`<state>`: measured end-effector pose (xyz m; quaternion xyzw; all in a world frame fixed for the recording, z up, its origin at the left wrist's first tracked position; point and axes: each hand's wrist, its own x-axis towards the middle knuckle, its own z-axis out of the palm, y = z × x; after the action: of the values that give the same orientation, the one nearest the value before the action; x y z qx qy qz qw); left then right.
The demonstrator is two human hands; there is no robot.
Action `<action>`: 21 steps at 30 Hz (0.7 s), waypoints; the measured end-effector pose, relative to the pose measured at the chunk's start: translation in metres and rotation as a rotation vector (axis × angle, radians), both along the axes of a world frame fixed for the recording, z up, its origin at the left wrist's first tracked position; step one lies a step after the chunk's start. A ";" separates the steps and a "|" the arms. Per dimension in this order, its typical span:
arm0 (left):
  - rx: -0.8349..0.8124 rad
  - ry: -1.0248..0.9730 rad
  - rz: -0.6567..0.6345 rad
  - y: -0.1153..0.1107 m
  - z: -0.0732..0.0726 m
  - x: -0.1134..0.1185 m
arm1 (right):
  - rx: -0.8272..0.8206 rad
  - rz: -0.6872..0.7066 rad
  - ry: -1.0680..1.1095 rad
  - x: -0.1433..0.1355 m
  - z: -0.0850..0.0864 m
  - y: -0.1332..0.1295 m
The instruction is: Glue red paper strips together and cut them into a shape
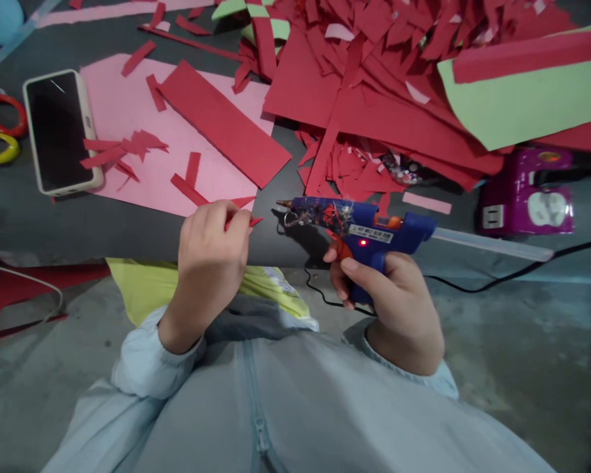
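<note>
Far left of frame: scissors with red and yellow handles, lying flat on the dark table. Beside them, a phone, screen dark and face up, partly on a pink sheet.

Left of centre: the pink sheet carries a long red strip laid diagonally, plus small red offcuts.

Centre, lower: left hand, fingers pinched shut on a small red paper piece; only its pointed tip shows past the fingertips, so its full shape is hard to tell.

Centre right: right hand, wrapped closed around the grip of a blue glue gun, forefinger near the orange trigger, red lamp lit. The nozzle points left, just beside the paper tip but apart from it.

Handling note: bring nozzle to paper slowly, squeeze lightly for a small bead, keep the pinching fingers behind the tip, away from hot glue.

Upper right: heap of red scraps, a green sheet, a purple device.
</note>
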<state>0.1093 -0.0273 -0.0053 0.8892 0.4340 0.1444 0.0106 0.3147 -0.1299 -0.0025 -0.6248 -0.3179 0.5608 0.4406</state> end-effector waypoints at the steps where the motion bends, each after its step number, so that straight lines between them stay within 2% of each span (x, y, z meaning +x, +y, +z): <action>1: -0.010 0.003 0.003 0.000 0.000 0.000 | -0.004 0.004 0.000 0.000 0.000 0.000; 6: -0.057 -0.007 0.012 0.002 0.001 0.001 | -0.034 0.029 -0.010 0.001 0.000 -0.001; 11: -0.085 -0.102 0.044 0.001 0.001 0.000 | -0.044 0.038 0.009 0.000 0.003 -0.003; 16: -0.117 -0.241 0.100 0.000 -0.001 -0.004 | -0.100 0.119 0.021 -0.005 0.005 -0.002; 21: -0.161 -0.336 0.129 0.001 -0.003 -0.009 | -0.088 0.190 -0.043 -0.015 0.004 0.003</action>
<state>0.1006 -0.0260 -0.0083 0.8192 0.4923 0.2563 0.1446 0.2997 -0.1268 0.0018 -0.6224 -0.3601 0.6001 0.3505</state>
